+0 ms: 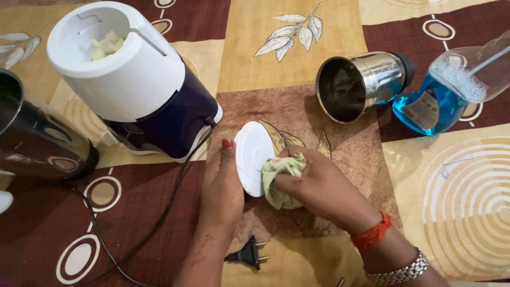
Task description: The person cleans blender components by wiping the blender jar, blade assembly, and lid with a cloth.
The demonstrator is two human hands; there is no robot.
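My left hand (223, 188) holds a white round plastic lid (251, 154) upright on its edge, fingers behind it. My right hand (319, 188) grips a pale green cloth (281, 178) and presses it against the lid's face. Both hands are low in the middle of the view, over a patterned brown and tan cloth-covered surface (297, 64).
A white and dark blue mixer base (143, 90) lies tilted at upper left, its black cord (159, 218) trailing to a plug (247, 256). A steel jar (364, 82) lies on its side at upper right, beside a bottle of blue liquid (441, 98). Another steel jar (32, 135) sits far left.
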